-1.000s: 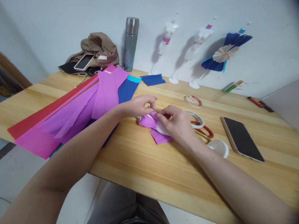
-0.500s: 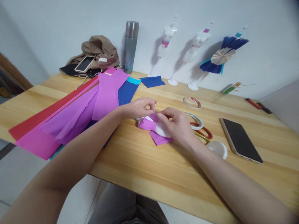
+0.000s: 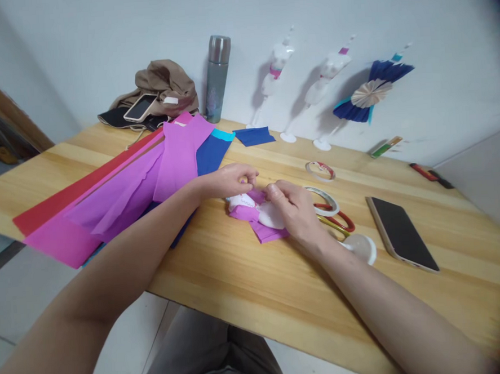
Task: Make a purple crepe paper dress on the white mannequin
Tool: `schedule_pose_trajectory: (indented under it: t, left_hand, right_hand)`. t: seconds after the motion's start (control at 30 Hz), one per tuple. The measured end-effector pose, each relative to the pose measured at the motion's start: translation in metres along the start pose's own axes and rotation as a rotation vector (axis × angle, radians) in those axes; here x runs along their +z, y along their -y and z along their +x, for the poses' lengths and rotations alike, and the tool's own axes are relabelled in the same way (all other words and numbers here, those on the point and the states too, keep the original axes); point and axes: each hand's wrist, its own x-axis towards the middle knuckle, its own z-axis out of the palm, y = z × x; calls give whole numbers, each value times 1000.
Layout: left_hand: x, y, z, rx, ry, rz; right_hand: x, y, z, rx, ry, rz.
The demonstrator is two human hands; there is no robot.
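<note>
My left hand point(image 3: 228, 181) and my right hand point(image 3: 294, 208) meet at the middle of the wooden table point(image 3: 247, 283). Between them lies a white mannequin figure point(image 3: 268, 215) on its side, wrapped in a piece of purple crepe paper point(image 3: 264, 231). Both hands have their fingers pinched together on the purple paper at the figure's upper part. The figure's round white base point(image 3: 361, 248) sticks out past my right wrist.
Long sheets of purple, pink, red and blue paper point(image 3: 118, 189) lie at the left. Tape rolls point(image 3: 322, 171) and red scissors point(image 3: 339, 221) sit beside my right hand, a phone point(image 3: 401, 233) further right. A flask point(image 3: 217, 79), a bag with another phone point(image 3: 159, 94) and three dressed figures point(image 3: 324, 92) line the wall.
Both hands have sunk a little toward the table, pressing the purple paper closer round the white figure. More of the figure's white body shows between the hands.
</note>
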Motion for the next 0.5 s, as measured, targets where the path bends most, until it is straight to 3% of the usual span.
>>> schedule_pose_trajectory:
  t: [0.17,0.5]
  left_hand:
    - [-4,-10,-3,-55,11,-33]
    - [-5,-9,-5,-11,0,-102]
  right_hand:
    - [2,1,-1,18,-28,27]
    - [4,-2,-1,56,-54,104]
